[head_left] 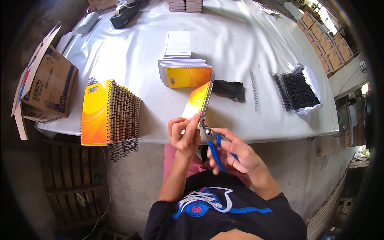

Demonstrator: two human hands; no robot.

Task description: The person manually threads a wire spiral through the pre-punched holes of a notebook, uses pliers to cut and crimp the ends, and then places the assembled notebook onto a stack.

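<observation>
My left hand [185, 134] grips a small yellow-orange notebook [197, 98] by its lower end, tilted above the table's near edge. A dark spiral wire [207, 97] runs through the holes along its right side. In my right hand [236, 152] is a pair of blue-handled wire cutters [214, 153], handles spread a little. The cutters' jaws meet the lower end of the spiral, close to my left fingers. Just beyond lies a fanned stack of yellow-orange covers and lined pages [188, 76], without a spiral in the parts I see.
A tall stack of spiral-bound notebooks [96, 114] stands at the left, near a cardboard box [50, 86]. To the right are a black strap-like piece [230, 89], one loose spiral [255, 91] and a bundle of black spirals [296, 90]. A tape dispenser [124, 17] sits far left.
</observation>
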